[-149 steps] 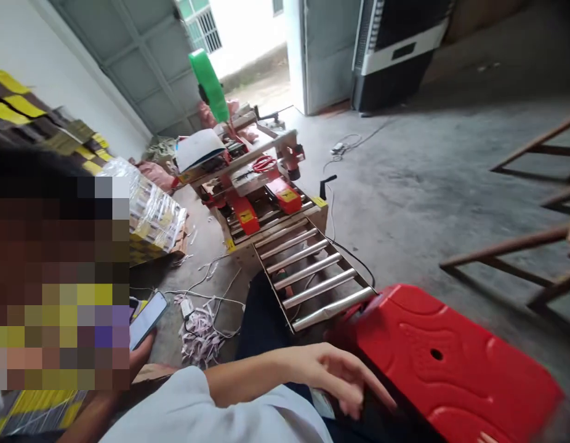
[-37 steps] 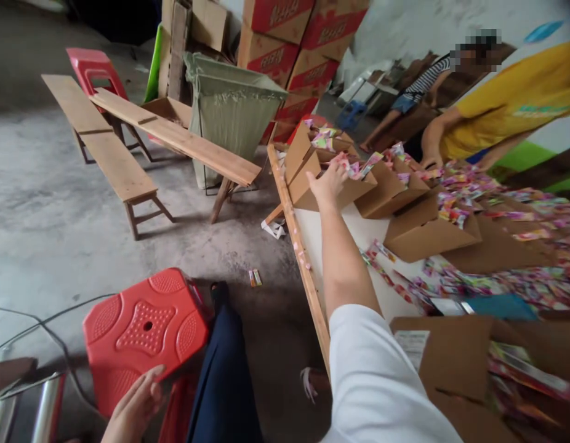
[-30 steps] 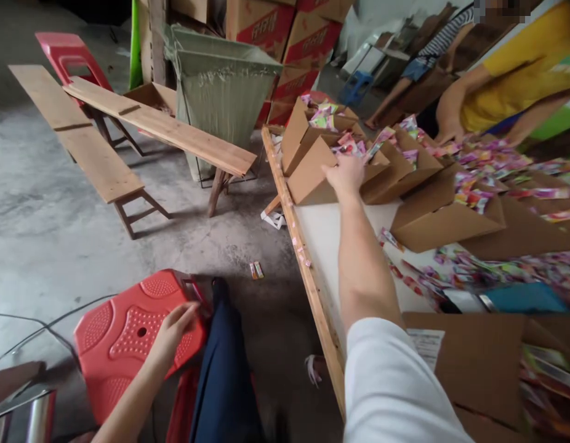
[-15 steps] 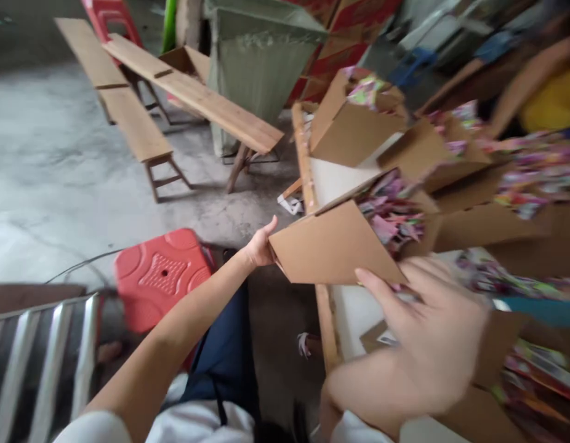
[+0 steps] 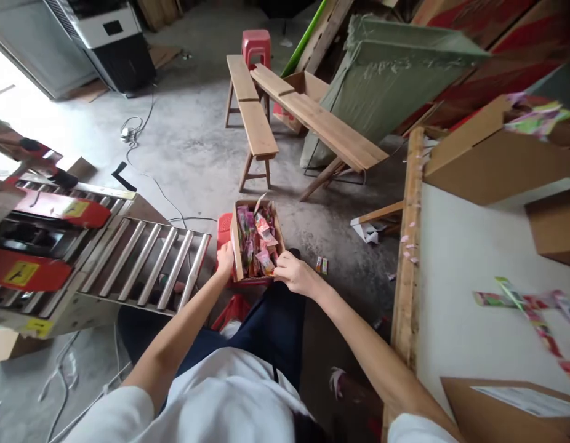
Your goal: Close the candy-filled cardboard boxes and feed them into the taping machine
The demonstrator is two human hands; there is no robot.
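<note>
An open cardboard box [image 5: 240, 255] full of small pink and red wrapped packets [image 5: 257, 237] is between my hands, over the red plastic stool [image 5: 224, 229]. My left hand [image 5: 225, 258] grips the box's left side near the front corner. At the front right corner, my right hand [image 5: 292, 271] has its fingers closed on the box edge. Whether the box rests on the stool or is just above it, I cannot tell.
To the left stands a roller conveyor [image 5: 151, 264] joined to a red taping machine [image 5: 45, 271]. A white-topped table [image 5: 451, 246] with cardboard boxes and packets is on the right. Wooden benches [image 5: 257, 126] stand ahead, beside a large green sack [image 5: 386, 86]. Two packets [image 5: 322, 265] lie on the floor.
Both hands have carried the box leftward from the table edge to over the red stool. My view has swung left, bringing the conveyor and taping machine into sight.
</note>
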